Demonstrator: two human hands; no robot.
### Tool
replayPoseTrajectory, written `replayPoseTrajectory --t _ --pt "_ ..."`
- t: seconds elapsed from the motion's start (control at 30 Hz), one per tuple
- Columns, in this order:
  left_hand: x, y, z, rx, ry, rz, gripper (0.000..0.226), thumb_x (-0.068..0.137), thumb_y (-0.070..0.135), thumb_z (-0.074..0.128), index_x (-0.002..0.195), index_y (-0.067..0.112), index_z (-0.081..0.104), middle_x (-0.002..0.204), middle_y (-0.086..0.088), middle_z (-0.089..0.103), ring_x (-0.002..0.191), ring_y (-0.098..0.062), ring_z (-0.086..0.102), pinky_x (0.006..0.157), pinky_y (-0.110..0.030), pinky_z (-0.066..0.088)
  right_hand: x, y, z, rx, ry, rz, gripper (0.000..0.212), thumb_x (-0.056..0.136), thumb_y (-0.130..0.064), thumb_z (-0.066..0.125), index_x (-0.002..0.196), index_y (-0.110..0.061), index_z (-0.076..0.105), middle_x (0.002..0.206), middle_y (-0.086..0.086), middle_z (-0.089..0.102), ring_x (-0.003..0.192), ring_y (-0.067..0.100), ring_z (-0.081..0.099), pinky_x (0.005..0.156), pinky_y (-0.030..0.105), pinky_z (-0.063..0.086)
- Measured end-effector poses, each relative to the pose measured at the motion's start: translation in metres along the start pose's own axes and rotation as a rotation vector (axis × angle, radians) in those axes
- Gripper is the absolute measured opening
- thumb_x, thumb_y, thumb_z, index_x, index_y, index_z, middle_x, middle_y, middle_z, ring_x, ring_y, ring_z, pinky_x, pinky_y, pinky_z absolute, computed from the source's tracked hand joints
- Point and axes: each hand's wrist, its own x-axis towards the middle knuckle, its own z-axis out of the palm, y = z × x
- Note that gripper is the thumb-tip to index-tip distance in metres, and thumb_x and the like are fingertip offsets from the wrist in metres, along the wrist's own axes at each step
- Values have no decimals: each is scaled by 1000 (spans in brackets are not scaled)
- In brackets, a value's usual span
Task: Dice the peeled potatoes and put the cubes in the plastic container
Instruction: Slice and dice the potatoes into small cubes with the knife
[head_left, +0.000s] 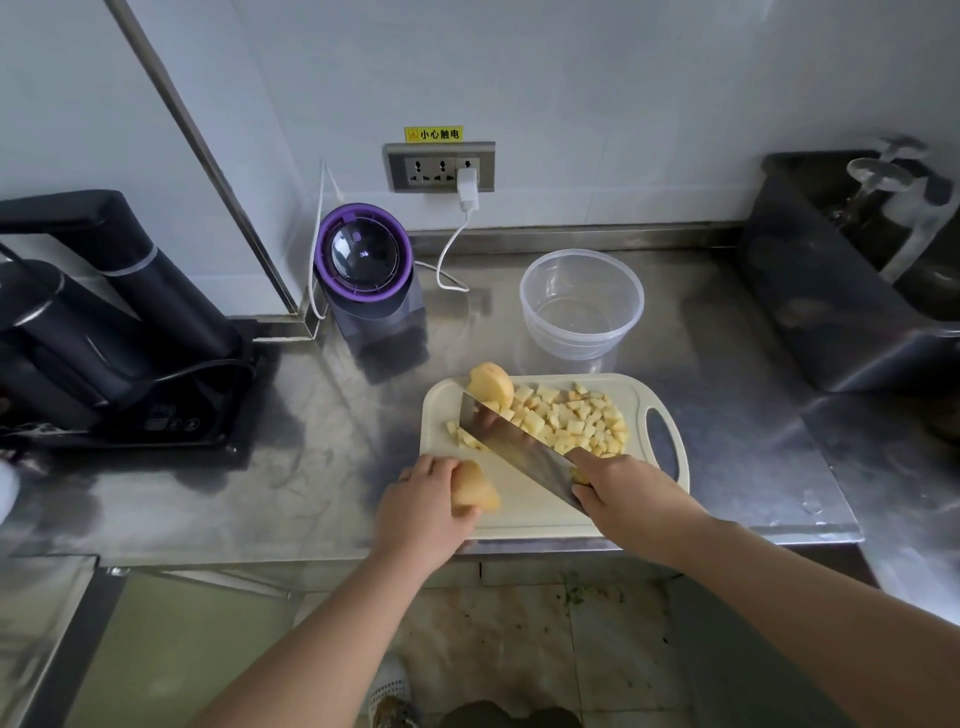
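A cream cutting board (519, 514) lies at the counter's front edge. A pile of potato cubes (566, 421) covers its far half. A peeled potato half (491, 385) rests at the board's far left corner. My left hand (423, 506) grips another potato half (474, 492) at the board's near left. My right hand (631, 491) grips the handle of a cleaver (519, 449), whose blade slants across the board above the cubes. The clear plastic container (582, 304) stands behind the board with nothing in it.
A purple-rimmed appliance (366, 280) stands left of the container, with a white cable (449, 249) running to the wall socket. A black kettle and base (104, 332) fill the left. A steel sink (852, 270) is at the right. Bare steel counter (737, 415) lies beside the board.
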Motion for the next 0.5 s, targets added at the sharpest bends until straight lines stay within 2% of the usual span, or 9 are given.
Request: replayPoseTrajectory --t 0.13,0.23,0.33,0.5 --pt "-5 3 5 -56 131 -153 50 82 54 59 119 21 50 114 4 51 103 -18 56 81 -30 47 -2 -13 1 -54 -17 -19 33 104 -25 31 137 -20 30 95 6 59 77 23 58 64 33 48" --pt "-5 8 9 -44 104 -192 55 80 57 60 120 20 48 117 2 50 106 -19 56 79 -32 47 -3 -22 2 -105 -29 -44 35 104 -23 32 139 -22 27 104 9 62 82 25 59 68 34 48" --pt "-6 9 6 -80 68 -213 59 81 61 58 124 23 47 122 4 48 107 -19 57 77 -32 45 -3 -26 4 -148 -38 -48 38 103 -18 34 139 -23 26 101 9 62 78 25 57 66 34 47" --pt "-7 8 2 -204 58 -232 47 88 48 57 129 25 50 123 5 50 102 -17 60 71 -27 40 -2 -27 6 -176 -45 -26 42 101 -14 38 140 -24 25 98 7 62 74 24 56 63 31 44"
